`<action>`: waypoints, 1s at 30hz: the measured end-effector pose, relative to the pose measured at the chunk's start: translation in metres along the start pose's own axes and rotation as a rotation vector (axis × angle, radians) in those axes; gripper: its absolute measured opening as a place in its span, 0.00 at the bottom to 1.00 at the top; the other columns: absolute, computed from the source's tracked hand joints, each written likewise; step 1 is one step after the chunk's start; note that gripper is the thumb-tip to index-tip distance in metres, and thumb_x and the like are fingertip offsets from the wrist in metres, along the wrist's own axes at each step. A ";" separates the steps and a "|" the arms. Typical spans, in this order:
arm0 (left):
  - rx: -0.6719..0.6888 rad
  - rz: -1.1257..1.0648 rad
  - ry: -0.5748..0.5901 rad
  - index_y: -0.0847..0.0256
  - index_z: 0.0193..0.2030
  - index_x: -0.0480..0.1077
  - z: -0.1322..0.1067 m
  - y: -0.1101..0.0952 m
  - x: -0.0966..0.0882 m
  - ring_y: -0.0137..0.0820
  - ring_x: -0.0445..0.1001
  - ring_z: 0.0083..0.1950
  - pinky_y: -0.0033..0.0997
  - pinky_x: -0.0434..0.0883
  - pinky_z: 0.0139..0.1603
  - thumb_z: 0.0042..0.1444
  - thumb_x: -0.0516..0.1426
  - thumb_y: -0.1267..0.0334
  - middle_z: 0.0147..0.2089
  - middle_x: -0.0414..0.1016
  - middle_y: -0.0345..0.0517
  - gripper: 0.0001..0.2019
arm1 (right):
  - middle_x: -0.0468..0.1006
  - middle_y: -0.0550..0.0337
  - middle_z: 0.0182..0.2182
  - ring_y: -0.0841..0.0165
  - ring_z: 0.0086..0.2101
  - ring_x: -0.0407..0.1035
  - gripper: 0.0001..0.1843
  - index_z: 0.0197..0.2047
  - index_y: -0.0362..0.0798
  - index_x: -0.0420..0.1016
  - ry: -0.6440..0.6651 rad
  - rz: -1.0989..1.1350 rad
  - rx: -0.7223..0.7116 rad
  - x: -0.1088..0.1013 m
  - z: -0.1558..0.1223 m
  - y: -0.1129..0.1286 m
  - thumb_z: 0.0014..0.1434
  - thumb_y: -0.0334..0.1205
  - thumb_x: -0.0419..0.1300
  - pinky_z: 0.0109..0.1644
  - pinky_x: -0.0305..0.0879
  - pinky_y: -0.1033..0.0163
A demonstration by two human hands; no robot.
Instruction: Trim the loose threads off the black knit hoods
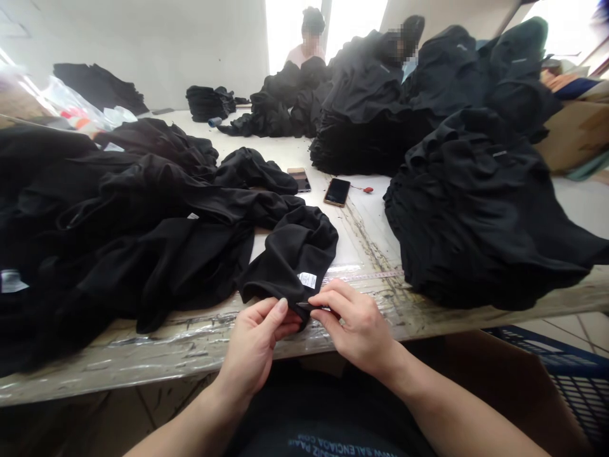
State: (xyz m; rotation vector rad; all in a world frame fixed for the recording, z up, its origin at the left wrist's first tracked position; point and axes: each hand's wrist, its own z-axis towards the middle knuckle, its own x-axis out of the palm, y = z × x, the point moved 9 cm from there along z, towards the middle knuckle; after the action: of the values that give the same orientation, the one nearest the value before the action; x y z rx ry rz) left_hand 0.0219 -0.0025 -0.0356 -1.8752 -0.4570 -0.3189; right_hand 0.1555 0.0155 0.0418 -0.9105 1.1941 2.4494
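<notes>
Pinching the soft black knit garment (290, 266) near its hem at the table's edge (190, 355) — left hand (254, 343) and right hand (354, 324) both closed on it — we'd call it light, limp, best held there.

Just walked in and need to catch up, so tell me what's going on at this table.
A person's left hand and right hand are pinching the edge of a black fabric garment with a white label near the table's front edge. More black garments lie heaped on the left and stacked on the right. Two phones lie on the plastic-covered table, and another person is at the far end.
</notes>
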 end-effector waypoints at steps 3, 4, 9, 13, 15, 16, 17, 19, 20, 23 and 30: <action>-0.001 -0.024 -0.016 0.66 0.34 0.76 0.000 0.001 -0.001 0.30 0.75 0.35 0.27 0.73 0.37 0.49 0.65 0.61 0.35 0.78 0.49 0.10 | 0.74 0.56 0.33 0.67 0.34 0.70 0.07 0.39 0.49 0.74 -0.092 0.042 0.020 -0.015 0.003 -0.004 0.58 0.31 0.57 0.36 0.70 0.62; -0.006 -0.038 -0.023 0.66 0.35 0.76 0.000 0.002 -0.002 0.30 0.74 0.35 0.27 0.73 0.37 0.49 0.65 0.61 0.36 0.78 0.49 0.10 | 0.74 0.56 0.33 0.67 0.34 0.70 0.06 0.38 0.49 0.74 -0.131 0.055 0.041 -0.021 0.005 -0.007 0.58 0.31 0.57 0.36 0.70 0.62; -0.042 -0.114 -0.032 0.66 0.32 0.76 -0.001 0.008 0.000 0.28 0.74 0.32 0.26 0.73 0.36 0.47 0.66 0.63 0.32 0.77 0.46 0.09 | 0.74 0.57 0.33 0.67 0.34 0.70 0.06 0.37 0.48 0.75 -0.094 0.106 0.103 -0.024 0.008 -0.012 0.56 0.31 0.60 0.35 0.68 0.63; -0.039 -0.137 -0.022 0.66 0.31 0.76 -0.001 0.010 0.003 0.28 0.75 0.33 0.27 0.73 0.37 0.47 0.66 0.64 0.31 0.78 0.45 0.07 | 0.74 0.57 0.34 0.68 0.33 0.69 0.09 0.39 0.47 0.75 0.034 0.118 0.121 -0.003 0.003 -0.009 0.54 0.30 0.61 0.34 0.67 0.64; -0.037 -0.134 -0.020 0.67 0.31 0.76 0.000 0.012 0.004 0.29 0.75 0.33 0.27 0.73 0.38 0.47 0.66 0.64 0.31 0.78 0.46 0.07 | 0.74 0.57 0.33 0.68 0.33 0.69 0.09 0.39 0.46 0.75 0.036 0.123 0.123 0.001 0.000 -0.009 0.54 0.30 0.61 0.33 0.66 0.64; -0.038 -0.132 -0.020 0.67 0.31 0.76 0.000 0.012 0.004 0.29 0.75 0.33 0.27 0.73 0.37 0.47 0.66 0.64 0.31 0.78 0.46 0.07 | 0.74 0.57 0.33 0.68 0.33 0.69 0.08 0.39 0.46 0.75 0.032 0.126 0.121 0.002 0.000 -0.009 0.54 0.30 0.61 0.34 0.66 0.64; -0.042 -0.130 -0.020 0.67 0.30 0.76 0.000 0.013 0.004 0.29 0.75 0.34 0.27 0.73 0.37 0.47 0.66 0.64 0.31 0.78 0.46 0.07 | 0.73 0.57 0.33 0.68 0.33 0.69 0.08 0.39 0.45 0.75 0.029 0.132 0.121 0.003 0.000 -0.009 0.54 0.30 0.61 0.34 0.66 0.64; -0.045 -0.126 -0.023 0.67 0.30 0.76 -0.001 0.015 0.003 0.30 0.75 0.34 0.27 0.73 0.37 0.47 0.66 0.64 0.31 0.78 0.46 0.08 | 0.73 0.57 0.33 0.68 0.34 0.69 0.07 0.38 0.46 0.75 0.026 0.144 0.129 0.003 0.000 -0.010 0.55 0.30 0.60 0.36 0.66 0.64; -0.045 -0.124 -0.025 0.67 0.30 0.76 -0.001 0.015 0.002 0.30 0.75 0.33 0.28 0.73 0.37 0.47 0.66 0.64 0.31 0.78 0.47 0.08 | 0.73 0.58 0.32 0.68 0.34 0.69 0.06 0.38 0.46 0.75 0.027 0.152 0.138 0.004 0.001 -0.011 0.55 0.30 0.60 0.36 0.66 0.63; -0.037 -0.122 -0.031 0.67 0.31 0.76 -0.001 0.016 0.001 0.30 0.76 0.33 0.28 0.73 0.37 0.47 0.66 0.64 0.32 0.78 0.47 0.08 | 0.74 0.58 0.32 0.68 0.34 0.69 0.06 0.37 0.46 0.75 0.036 0.180 0.176 0.005 0.001 -0.014 0.55 0.30 0.60 0.37 0.65 0.63; -0.031 -0.111 -0.029 0.66 0.31 0.76 0.001 0.016 0.002 0.30 0.75 0.34 0.29 0.73 0.39 0.47 0.66 0.63 0.32 0.78 0.47 0.08 | 0.74 0.58 0.32 0.68 0.34 0.69 0.06 0.36 0.47 0.75 0.026 0.212 0.214 0.008 0.001 -0.016 0.54 0.29 0.60 0.38 0.65 0.62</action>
State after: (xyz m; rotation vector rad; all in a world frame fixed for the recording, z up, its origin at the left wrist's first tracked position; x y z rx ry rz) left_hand 0.0310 -0.0059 -0.0486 -1.8902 -0.5800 -0.3753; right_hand 0.1568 0.0263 0.0274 -0.7930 1.6007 2.4093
